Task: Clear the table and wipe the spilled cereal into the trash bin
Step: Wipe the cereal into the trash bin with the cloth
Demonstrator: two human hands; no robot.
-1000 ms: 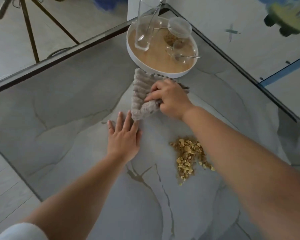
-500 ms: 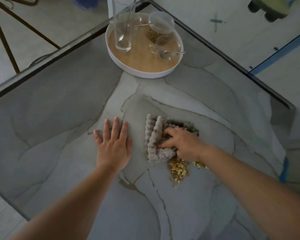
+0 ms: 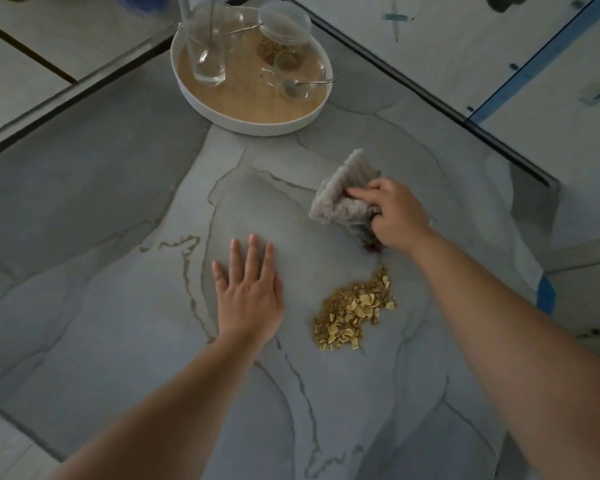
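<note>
A pile of yellow-brown spilled cereal point(image 3: 354, 313) lies on the grey marble table point(image 3: 118, 216), gathered into a narrow heap. My right hand point(image 3: 394, 213) grips a folded grey ribbed cloth point(image 3: 340, 192), lifted and tilted just beyond the far end of the heap, apart from it. My left hand point(image 3: 248, 292) rests flat on the tabletop with straight fingers, to the left of the cereal.
A round white tray point(image 3: 257, 123) with a wooden base stands at the table's far corner, holding a tall glass point(image 3: 207, 46), a lidded jar point(image 3: 281, 32) with cereal, and a small glass cup with a spoon point(image 3: 298, 86). Table edges run close on the right and at the far left.
The cloth swept from beside the tray down onto the cereal, pushing it into a tighter heap, then my right hand lifted it back up and to the right. My left hand stayed flat.
</note>
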